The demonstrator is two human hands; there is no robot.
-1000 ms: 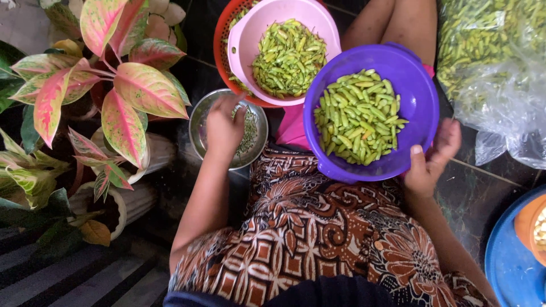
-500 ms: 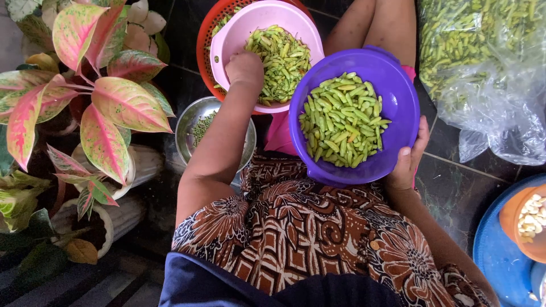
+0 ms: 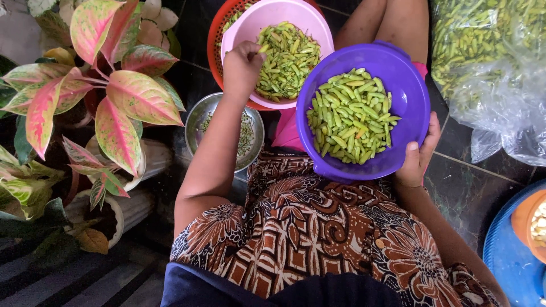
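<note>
While the left hand (image 3: 243, 67) pinches an upright chili (image 3: 263, 49), others lie jumbled.

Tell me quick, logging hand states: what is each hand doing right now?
Left hand: closed on green chillies in the pink bowl.
Right hand: gripping the rim of the purple bowl.

Red basket (image 3: 213, 40) mostly hidden under pink bowl (image 3: 273, 14); blue tray (image 3: 503, 256) cut off.
</note>
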